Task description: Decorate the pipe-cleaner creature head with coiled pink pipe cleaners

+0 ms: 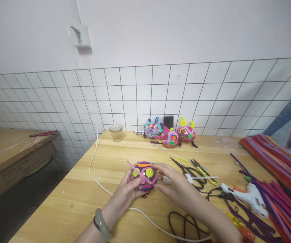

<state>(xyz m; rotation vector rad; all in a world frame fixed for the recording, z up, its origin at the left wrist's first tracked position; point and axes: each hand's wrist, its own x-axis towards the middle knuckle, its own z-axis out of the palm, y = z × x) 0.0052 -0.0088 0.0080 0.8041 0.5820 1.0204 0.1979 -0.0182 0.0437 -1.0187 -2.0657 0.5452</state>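
Note:
A round craft head point(145, 175) made of coiled pipe cleaners, with two yellow-green eyes, sits low over the wooden table point(84, 199). My left hand point(127, 192) cups its left and underside, fingers curled round it. My right hand point(175, 185) grips its right side, fingertips on the top edge. A loose pink pipe cleaner point(139, 171) runs slantwise across the face. A jade bangle is on my left wrist.
Three finished pipe-cleaner figures point(169, 135) stand by the tiled wall, next to a glass jar point(116, 132). Scissors point(189, 170), snips point(203, 170), a white glue gun point(249, 197) and its cords lie to the right. A heap of pipe cleaners point(277, 165) fills the right edge.

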